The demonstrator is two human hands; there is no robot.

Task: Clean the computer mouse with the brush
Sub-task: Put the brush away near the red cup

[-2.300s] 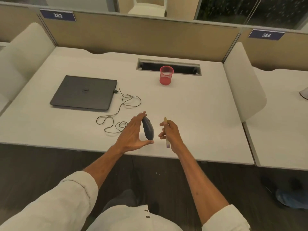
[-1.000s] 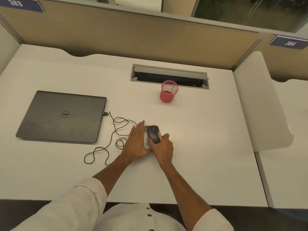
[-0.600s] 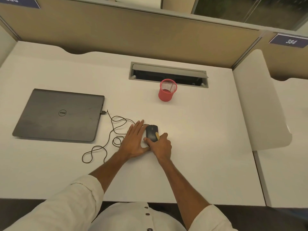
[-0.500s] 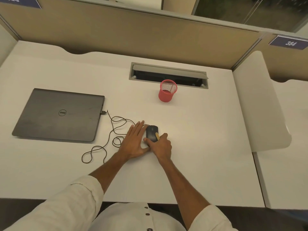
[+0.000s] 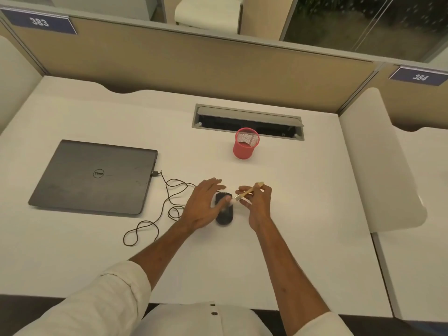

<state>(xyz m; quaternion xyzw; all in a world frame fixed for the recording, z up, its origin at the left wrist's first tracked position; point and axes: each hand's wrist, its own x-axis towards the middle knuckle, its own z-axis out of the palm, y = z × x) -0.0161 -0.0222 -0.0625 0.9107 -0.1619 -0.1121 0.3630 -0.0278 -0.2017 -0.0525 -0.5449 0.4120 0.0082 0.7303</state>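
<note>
The right grip [image 5: 254, 200] is pinched on the brush [image 5: 247, 193], its bristles laid on the mouse [image 5: 225, 213], which is steadied on the desk [image 5: 303, 214] by the spread left grip [image 5: 202, 207].

A white table [image 5: 303, 214] carried everything. A closed dark laptop [image 5: 94, 177] lay flat on its left part, and a thin black cable [image 5: 167, 202] ran from the laptop's right edge in loose loops over the tabletop. A black computer mouse [image 5: 225, 214] rested near the middle. Farther back stood a red mesh cup [image 5: 245, 147], just before a grey cable slot [image 5: 247, 120] set into the surface.
</note>
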